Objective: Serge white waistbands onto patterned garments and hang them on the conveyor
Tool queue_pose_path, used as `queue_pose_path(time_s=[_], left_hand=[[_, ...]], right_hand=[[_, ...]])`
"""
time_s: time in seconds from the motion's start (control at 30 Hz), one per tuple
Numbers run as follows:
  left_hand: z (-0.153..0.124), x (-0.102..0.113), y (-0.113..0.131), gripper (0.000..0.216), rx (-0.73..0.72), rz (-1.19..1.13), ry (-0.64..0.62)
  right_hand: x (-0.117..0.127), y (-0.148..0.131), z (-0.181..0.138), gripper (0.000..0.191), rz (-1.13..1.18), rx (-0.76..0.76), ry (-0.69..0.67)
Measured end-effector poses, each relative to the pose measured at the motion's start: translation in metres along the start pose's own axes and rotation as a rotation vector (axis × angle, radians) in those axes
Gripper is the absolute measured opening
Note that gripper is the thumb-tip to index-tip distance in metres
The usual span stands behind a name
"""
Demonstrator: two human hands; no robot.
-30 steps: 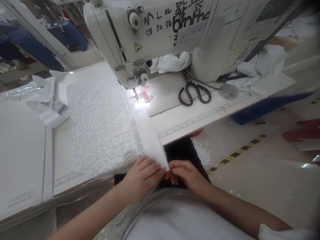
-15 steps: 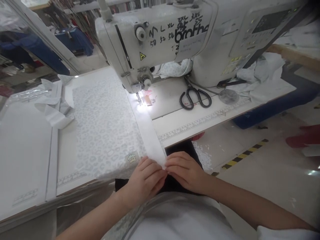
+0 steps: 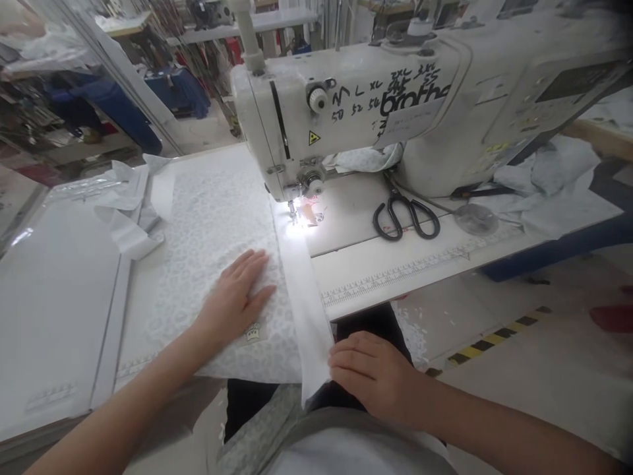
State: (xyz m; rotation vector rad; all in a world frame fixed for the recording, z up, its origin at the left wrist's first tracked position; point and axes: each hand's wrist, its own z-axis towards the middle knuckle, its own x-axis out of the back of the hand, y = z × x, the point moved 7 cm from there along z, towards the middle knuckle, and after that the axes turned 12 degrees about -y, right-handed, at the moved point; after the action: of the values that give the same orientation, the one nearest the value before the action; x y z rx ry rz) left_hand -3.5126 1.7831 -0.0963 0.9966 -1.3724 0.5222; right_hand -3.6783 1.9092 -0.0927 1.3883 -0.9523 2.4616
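A pale patterned fabric panel [image 3: 212,231] lies flat on the sewing table, with a white strip [image 3: 297,264] along its right edge running up to the lit needle [image 3: 293,212] of a white sewing machine [image 3: 395,99]. My left hand [image 3: 235,297] rests flat on the panel with its fingers stretched out, just above a small sewn label [image 3: 253,331]. My right hand [image 3: 373,376] is at the table's front edge, fingers curled on the near end of the white strip.
Black scissors [image 3: 405,214] lie on the machine bed right of the needle, near a round grey disc [image 3: 477,219] and crumpled white cloth [image 3: 544,178]. Loose white fabric pieces [image 3: 128,211] sit at the far left. A ruler strip [image 3: 410,270] runs along the table front.
My left hand let go of the strip's end and moved up and left onto the panel, lying flat. My right hand stays at the strip's end. The view has tilted upward.
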Motion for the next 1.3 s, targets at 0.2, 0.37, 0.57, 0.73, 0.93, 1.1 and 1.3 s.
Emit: queue_pose_path(time_s=[0.2,0.37,0.57,0.73,0.93,1.1,1.3], left_hand=[[0.002,-0.003,-0.001,0.053,0.016,0.098,-0.062],[0.003,-0.002,0.004,0.052,0.078,0.042,-0.058],[0.005,-0.007,0.034,0.037,-0.101,-0.222,-0.009],[0.008,-0.017,0.038,0.047,-0.104,-0.077,-0.103],[0.03,-0.007,0.022,0.045,-0.095,-0.031,-0.101],[0.05,0.003,0.011,0.041,-0.125,0.006,-0.085],[0.033,-0.008,0.035,0.033,-0.107,-0.108,-0.099]], right_hand=[[-0.003,0.001,0.0,0.012,0.008,-0.015,-0.012],[-0.007,0.005,0.003,0.016,0.036,-0.038,-0.07],[0.006,0.003,0.012,0.017,0.133,-0.06,-0.106],[0.012,0.005,0.019,0.019,0.151,-0.085,-0.104],[0.01,0.023,0.035,0.019,0.082,-0.081,-0.109],[0.01,0.041,0.049,0.019,0.025,-0.068,-0.108],[0.012,0.058,0.065,0.017,-0.065,-0.04,-0.106]])
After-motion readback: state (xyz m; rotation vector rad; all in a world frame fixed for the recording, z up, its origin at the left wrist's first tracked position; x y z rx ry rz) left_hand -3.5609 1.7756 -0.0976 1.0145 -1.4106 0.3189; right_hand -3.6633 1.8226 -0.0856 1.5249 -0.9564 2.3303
